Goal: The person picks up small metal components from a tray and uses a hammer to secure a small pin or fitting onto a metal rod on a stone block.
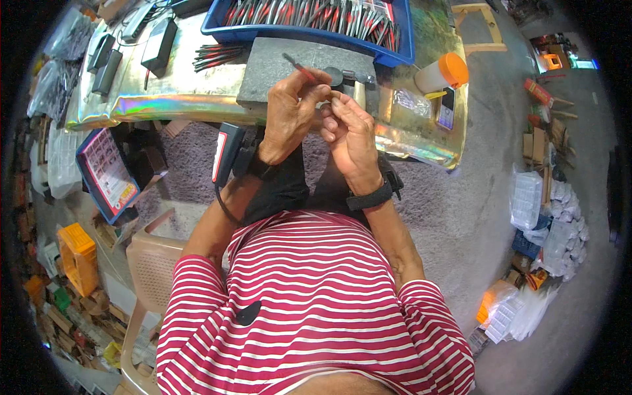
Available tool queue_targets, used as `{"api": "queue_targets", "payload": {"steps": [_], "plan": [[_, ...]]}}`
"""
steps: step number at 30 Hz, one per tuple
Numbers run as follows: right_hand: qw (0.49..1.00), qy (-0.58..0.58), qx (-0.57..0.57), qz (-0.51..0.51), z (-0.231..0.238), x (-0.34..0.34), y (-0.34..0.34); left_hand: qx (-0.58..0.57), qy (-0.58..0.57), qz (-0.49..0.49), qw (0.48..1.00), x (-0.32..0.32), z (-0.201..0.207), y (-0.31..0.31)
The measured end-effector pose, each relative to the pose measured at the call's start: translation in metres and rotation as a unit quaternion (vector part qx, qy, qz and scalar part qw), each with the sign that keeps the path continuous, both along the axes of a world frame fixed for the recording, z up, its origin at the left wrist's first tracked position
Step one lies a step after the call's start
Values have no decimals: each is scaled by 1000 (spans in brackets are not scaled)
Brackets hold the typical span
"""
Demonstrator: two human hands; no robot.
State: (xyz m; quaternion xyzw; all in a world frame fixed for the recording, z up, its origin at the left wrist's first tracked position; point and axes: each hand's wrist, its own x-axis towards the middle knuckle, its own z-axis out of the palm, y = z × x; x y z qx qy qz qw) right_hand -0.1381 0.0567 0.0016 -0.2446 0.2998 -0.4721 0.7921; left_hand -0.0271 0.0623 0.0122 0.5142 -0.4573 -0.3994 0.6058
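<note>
Striped shirt (pixel 309 283) fills the foreground; past it come the table (pixel 151 92), a blue tray (pixel 224 34) of rods (pixel 309 14) and a grey block (pixel 260 62). Before the block, the left hand (pixel 287 116) is clamped on one rod (pixel 298 66); close by, the right hand (pixel 349 131) has thumb and fingertips together, on what I cannot tell. Slack fingers could drop the held rod; uneven pressure might twist it.

The shiny surface (pixel 197 89) supports a blue bin (pixel 212 26), grey slab (pixel 260 76), orange-lidded jar (pixel 432 76), phone (pixel 446 110), red-and-black rods (pixel 216 58) and a black box (pixel 158 49).
</note>
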Motion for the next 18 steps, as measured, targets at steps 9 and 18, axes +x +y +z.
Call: {"api": "queue_targets", "payload": {"steps": [9, 18], "plan": [[1000, -6, -1, 26, -4, -6, -8, -21, -130, -9, 991, 6, -13, -23], [1000, 26, -2, 18, -5, -16, -9, -9, -133, -18, 991, 9, -29, -44]]}}
